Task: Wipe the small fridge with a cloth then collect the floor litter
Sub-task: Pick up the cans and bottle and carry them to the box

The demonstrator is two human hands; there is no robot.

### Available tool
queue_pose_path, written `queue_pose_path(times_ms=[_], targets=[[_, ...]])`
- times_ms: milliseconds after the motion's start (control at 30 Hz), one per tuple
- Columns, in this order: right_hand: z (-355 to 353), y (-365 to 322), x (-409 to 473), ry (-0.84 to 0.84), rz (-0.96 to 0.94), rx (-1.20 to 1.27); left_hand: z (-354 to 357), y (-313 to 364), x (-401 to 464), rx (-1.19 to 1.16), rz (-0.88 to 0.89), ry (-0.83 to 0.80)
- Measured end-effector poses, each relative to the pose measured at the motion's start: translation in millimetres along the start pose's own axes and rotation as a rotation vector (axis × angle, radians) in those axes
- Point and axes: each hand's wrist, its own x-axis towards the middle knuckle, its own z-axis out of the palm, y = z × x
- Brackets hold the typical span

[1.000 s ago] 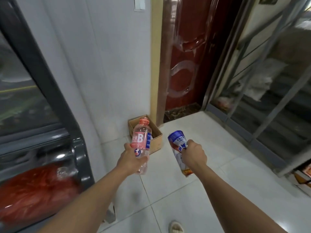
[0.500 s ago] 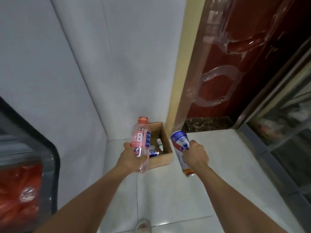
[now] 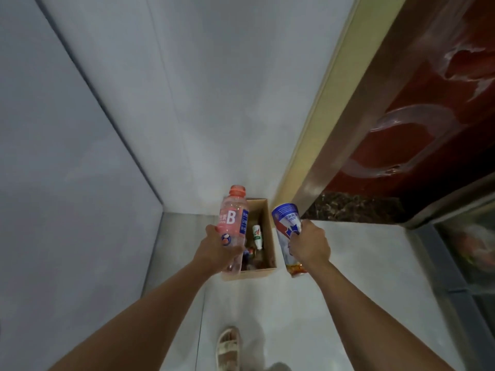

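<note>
Cardboard box sits on the floor in the corner by the door frame, already holding a small white bottle and what may be cans, too dim to be sure. Left hand has its fingers wrapped round a pink bottle, held upright over the box's left edge. Right hand grips a blue and white can just right of the box. Litter collection looks nearly at the drop: next, both hands need to move over the opening and release.
</note>
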Motion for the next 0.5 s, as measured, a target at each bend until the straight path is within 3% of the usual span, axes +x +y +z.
queue_pose_path(times_ms=[500], targets=[[99, 1, 192, -0.301, -0.061, -0.133, 75, -9, 154, -0.076, -0.343, 0.101]])
